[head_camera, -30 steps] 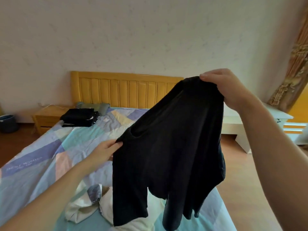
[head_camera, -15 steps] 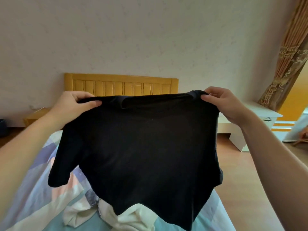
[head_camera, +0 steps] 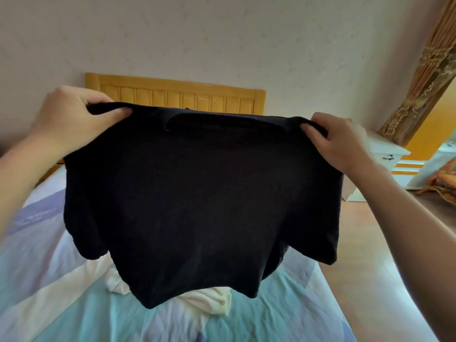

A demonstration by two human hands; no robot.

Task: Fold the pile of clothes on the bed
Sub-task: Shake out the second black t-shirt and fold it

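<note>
A black T-shirt point(head_camera: 202, 193) hangs spread out in the air in front of me, collar up, above the bed point(head_camera: 61, 304). My left hand point(head_camera: 74, 117) pinches its left shoulder, thumb in front of the cloth. At the other shoulder my right hand point(head_camera: 338, 141) grips the fabric the same way. Both short sleeves droop at the sides. Under the hem a crumpled cream-white garment point(head_camera: 209, 299) lies on the patchwork sheet. The shirt hides most of the bed's middle.
A yellow wooden headboard point(head_camera: 177, 97) stands against the wall behind the shirt. A white bedside cabinet point(head_camera: 385, 154) and a patterned curtain point(head_camera: 419, 80) are at the right, with wooden floor point(head_camera: 365, 243) beside the bed.
My left hand has taken the shirt's left shoulder and lifted it, so the shirt went from hanging off my right hand to being stretched flat between both. It has since been raised slightly.
</note>
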